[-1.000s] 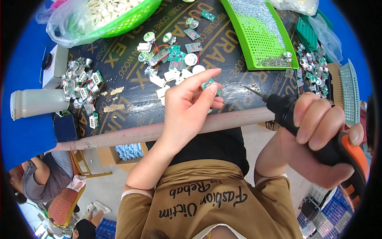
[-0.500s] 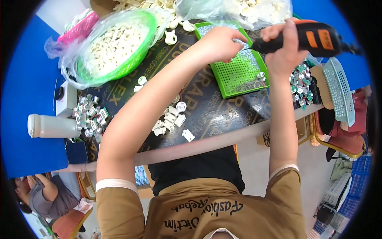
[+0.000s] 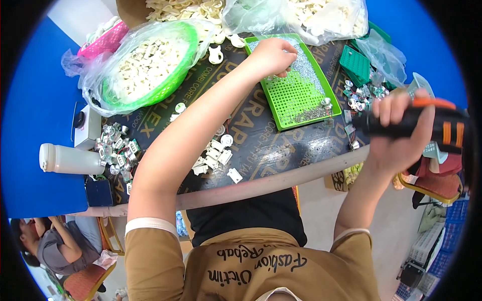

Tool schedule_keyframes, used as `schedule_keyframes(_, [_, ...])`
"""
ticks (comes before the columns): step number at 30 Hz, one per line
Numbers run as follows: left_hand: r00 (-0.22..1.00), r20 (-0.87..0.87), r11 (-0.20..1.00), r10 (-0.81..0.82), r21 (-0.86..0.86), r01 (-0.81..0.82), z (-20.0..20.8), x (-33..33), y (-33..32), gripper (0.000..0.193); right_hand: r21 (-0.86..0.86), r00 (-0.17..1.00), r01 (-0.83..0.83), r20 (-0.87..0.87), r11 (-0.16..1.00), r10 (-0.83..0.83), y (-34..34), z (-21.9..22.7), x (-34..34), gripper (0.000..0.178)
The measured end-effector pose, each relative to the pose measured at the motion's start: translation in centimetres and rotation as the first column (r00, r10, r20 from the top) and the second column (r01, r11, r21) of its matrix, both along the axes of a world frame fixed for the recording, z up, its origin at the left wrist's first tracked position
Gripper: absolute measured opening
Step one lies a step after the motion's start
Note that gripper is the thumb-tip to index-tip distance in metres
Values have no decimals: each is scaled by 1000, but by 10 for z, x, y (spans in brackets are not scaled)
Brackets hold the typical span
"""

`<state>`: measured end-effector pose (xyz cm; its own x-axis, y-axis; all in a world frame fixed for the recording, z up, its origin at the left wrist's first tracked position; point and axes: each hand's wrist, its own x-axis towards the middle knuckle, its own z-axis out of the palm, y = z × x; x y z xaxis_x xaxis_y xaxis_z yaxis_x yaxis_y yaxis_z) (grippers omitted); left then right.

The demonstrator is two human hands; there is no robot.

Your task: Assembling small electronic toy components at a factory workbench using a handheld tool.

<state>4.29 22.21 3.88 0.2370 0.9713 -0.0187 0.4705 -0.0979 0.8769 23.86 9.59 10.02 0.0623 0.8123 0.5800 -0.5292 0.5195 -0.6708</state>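
My left hand [image 3: 275, 58] is over the far half of a green perforated tray [image 3: 282, 123], its fingers curled together; whatever they may pinch is too small to see. Small silvery screws [image 3: 307, 62] are spread along the tray's far and right side, with darker ones [image 3: 312, 115] at its near edge. Out to the right, my right hand [image 3: 401, 133] is wrapped round a black and orange electric screwdriver [image 3: 436, 125], its nose pointing left. White plastic housings [image 3: 215, 155] lie in a small pile near the table's front edge, partly behind my left forearm.
A green basket [image 3: 188, 55] of white parts stands far left, a pink basket [image 3: 103, 40] behind it. A white bottle [image 3: 70, 159] and small circuit parts [image 3: 118, 150] are at left. More circuit parts [image 3: 359, 98] and teal trays [image 3: 355, 65] lie right. A person [image 3: 60, 246] sits at lower left.
My right hand has carried the screwdriver away from the tray, to the right and nearer me. The fingers of my left hand have curled in and shifted slightly left over the tray.
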Motion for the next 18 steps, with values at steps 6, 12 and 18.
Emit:
schedule_keyframes(6, [902, 432, 974, 4, -206, 94, 29, -15, -47, 28, -77, 937, 160, 324, 984, -127, -23, -38, 23, 63])
schedule_keyframes(12, [608, 789, 968, 92, -215, 133, 40, -40, -134, 36, 150, 836, 356, 389, 922, -386, -29, -60, 22, 67])
schedule_keyframes(18, [642, 752, 985, 147, -169, -28, 21, -38, -200, 36, 563, 653, 505, 247, 654, -716, -79, -70, -8, 23])
